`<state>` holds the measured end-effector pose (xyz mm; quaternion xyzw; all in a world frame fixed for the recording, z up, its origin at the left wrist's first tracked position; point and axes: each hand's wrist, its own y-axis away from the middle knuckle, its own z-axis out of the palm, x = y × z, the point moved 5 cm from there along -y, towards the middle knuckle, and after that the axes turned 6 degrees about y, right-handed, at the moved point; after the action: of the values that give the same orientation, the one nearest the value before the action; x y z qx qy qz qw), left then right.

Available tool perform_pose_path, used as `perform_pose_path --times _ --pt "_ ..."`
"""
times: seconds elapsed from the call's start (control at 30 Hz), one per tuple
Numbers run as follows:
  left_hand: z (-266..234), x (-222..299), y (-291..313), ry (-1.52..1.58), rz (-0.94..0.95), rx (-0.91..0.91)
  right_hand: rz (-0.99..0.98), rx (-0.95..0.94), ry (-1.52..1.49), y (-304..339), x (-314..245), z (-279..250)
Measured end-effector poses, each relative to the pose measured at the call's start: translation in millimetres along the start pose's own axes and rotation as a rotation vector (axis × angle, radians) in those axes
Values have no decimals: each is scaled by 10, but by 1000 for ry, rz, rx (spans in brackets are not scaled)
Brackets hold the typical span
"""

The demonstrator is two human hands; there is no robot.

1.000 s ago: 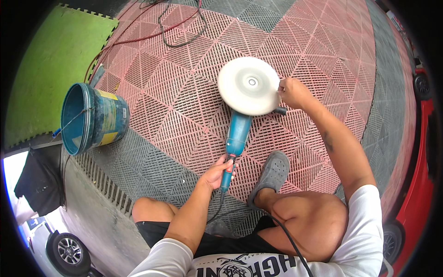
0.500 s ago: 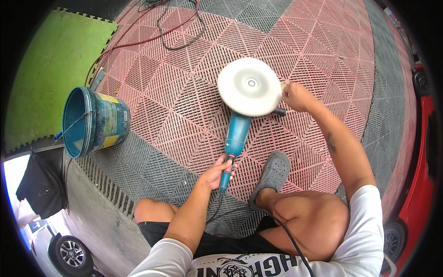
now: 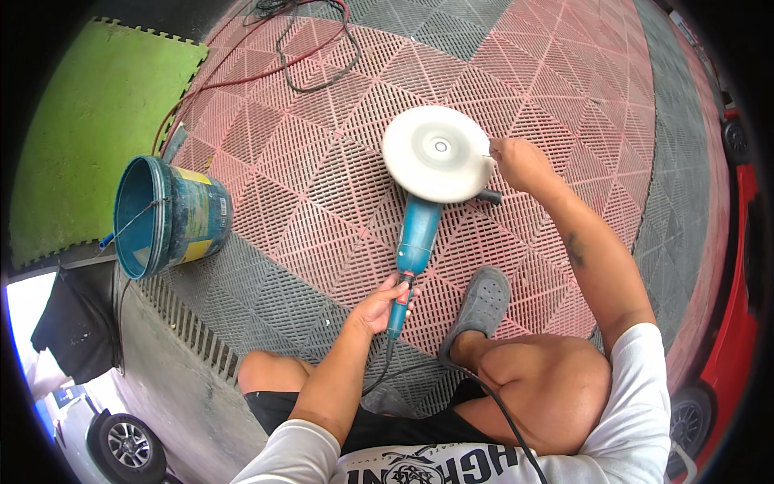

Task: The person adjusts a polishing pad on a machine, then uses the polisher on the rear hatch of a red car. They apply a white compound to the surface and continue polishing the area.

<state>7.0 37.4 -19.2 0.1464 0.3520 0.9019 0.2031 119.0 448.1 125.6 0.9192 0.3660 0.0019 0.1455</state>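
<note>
A blue-green corded polisher [image 3: 417, 234] lies with its round white pad [image 3: 427, 173] facing up. The pad's surface looks smoothly ringed, as if spinning. My left hand [image 3: 380, 305] is wrapped round its rear handle by the red switch, thumb on top. My right hand [image 3: 522, 165] is closed at the right rim of the pad, just above the black side handle [image 3: 488, 196]. A small thin thing pokes from its fingertips onto the pad; its kind is too small to tell. The black power cord [image 3: 504, 410] runs from the handle across my lap.
A blue bucket [image 3: 165, 218] lies tipped to the left, beside a green foam mat [image 3: 89, 121]. Red and black hoses or cables [image 3: 318, 50] coil at the far left. Red and grey grated tiles [image 3: 322, 202] cover the floor. A red car [image 3: 730, 306] stands at the right.
My right hand has shifted slightly left, bringing the small thing in its fingers over the pad's rim. The left hand keeps its hold on the polisher. The view has shifted a little.
</note>
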Motion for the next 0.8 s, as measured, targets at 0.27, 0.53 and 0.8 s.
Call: perform_pose_path --times 0.27,0.53,0.8 --pt "31 -34 3 2 18 -53 4 -57 82 -50 -13 -20" --pt "22 -22 -1 -24 33 -16 -4 -23 34 -84 -33 -26" --pt "-37 -39 -41 -5 14 -25 -6 -39 42 -19 -68 -61"
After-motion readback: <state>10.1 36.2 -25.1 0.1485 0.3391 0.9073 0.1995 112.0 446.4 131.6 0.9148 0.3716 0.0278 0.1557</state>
